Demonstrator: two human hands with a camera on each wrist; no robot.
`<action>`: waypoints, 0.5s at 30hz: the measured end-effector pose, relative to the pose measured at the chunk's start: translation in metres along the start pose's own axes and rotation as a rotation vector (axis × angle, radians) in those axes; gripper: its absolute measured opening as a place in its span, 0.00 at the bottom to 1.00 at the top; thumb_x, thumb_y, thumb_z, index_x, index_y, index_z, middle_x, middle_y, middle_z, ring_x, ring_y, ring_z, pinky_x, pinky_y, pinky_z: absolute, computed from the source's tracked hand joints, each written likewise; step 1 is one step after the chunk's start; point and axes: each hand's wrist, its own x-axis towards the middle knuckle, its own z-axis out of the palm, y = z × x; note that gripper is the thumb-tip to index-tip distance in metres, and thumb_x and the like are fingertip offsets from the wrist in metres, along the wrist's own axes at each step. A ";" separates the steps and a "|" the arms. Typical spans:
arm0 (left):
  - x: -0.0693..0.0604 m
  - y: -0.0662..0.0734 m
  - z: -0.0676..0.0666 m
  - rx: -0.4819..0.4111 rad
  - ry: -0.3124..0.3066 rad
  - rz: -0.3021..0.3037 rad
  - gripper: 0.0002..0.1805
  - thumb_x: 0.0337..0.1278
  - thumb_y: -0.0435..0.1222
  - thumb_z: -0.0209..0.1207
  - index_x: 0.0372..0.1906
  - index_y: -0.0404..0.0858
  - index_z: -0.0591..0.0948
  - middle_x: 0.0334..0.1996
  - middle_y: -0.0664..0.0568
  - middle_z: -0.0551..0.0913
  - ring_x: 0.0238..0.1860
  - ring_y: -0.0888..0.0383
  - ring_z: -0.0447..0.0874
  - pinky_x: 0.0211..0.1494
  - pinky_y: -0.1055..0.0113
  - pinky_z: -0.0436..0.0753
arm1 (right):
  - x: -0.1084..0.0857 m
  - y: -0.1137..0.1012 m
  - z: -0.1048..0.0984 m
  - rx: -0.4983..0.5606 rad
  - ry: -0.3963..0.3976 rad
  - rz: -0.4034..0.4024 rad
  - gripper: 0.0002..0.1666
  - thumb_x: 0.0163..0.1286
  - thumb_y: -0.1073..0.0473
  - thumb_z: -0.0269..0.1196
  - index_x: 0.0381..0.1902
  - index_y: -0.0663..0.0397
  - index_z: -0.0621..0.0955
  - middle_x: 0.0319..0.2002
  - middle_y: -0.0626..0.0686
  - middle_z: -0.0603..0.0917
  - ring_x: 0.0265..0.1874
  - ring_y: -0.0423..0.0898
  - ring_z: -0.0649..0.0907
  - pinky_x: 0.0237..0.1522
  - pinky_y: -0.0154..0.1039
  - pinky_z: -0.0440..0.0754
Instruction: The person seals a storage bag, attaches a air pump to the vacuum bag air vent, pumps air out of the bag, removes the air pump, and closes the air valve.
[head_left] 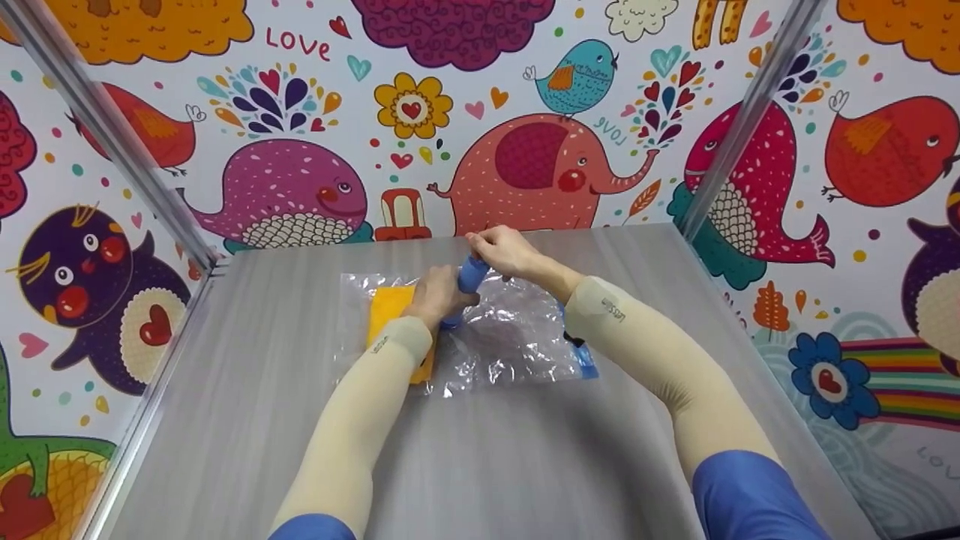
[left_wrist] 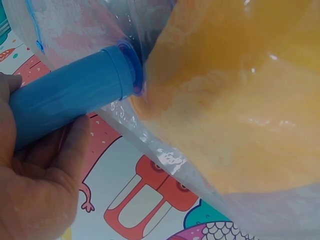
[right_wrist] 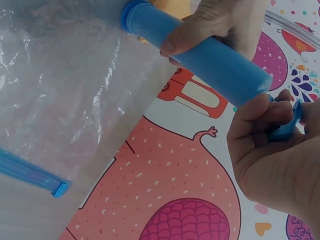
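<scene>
The blue pump (head_left: 472,275) stands tilted on a clear plastic bag (head_left: 517,322), its flanged foot (left_wrist: 132,67) against the film beside a yellow item (head_left: 390,311) that lies inside the bag at the left. The bag's far edge comes close to the back of the grey tabletop (head_left: 487,465); a wide stretch of the tabletop runs from the bag's near edge toward the person, with broad strips to either side. The pump's upper end leans toward the back wall (head_left: 412,172), so the room behind it is narrow. Its barrel is smooth and cylindrical, an even blue, with a raised collar just above the wider foot. The left hand (head_left: 435,295) grips the barrel, thumb and fingers wrapped round it; the right hand (head_left: 504,250) has its fingers curled round the blue handle (right_wrist: 285,131) at the top. The film is creased and shiny, and a blue strip (right_wrist: 30,172) runs along the bag's right end, partly covered in the head view by the right forearm in its pale sleeve (head_left: 637,337). Metal posts (head_left: 739,112) rise at the back corners, against walls printed with cartoon animals.
</scene>
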 end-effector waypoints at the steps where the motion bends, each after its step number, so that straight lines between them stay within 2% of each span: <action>1: 0.000 0.000 0.000 0.000 0.000 0.002 0.27 0.66 0.48 0.79 0.59 0.33 0.88 0.50 0.40 0.95 0.50 0.43 0.95 0.69 0.46 0.92 | 0.000 0.000 0.001 0.002 0.000 0.004 0.30 0.93 0.42 0.52 0.36 0.54 0.85 0.25 0.45 0.71 0.20 0.39 0.71 0.19 0.31 0.77; 8: -0.001 0.001 0.000 -0.004 0.008 -0.001 0.26 0.66 0.47 0.79 0.58 0.33 0.89 0.49 0.40 0.95 0.49 0.42 0.95 0.67 0.45 0.92 | -0.001 0.000 0.002 0.010 0.014 0.003 0.30 0.92 0.41 0.52 0.34 0.54 0.84 0.26 0.46 0.74 0.19 0.39 0.71 0.18 0.32 0.78; 15: -0.001 0.000 0.001 0.057 0.037 0.026 0.27 0.63 0.48 0.79 0.56 0.32 0.89 0.47 0.40 0.96 0.47 0.42 0.96 0.62 0.47 0.94 | 0.001 0.001 0.002 0.018 0.009 -0.003 0.29 0.92 0.44 0.52 0.35 0.57 0.86 0.25 0.45 0.75 0.17 0.38 0.71 0.18 0.34 0.78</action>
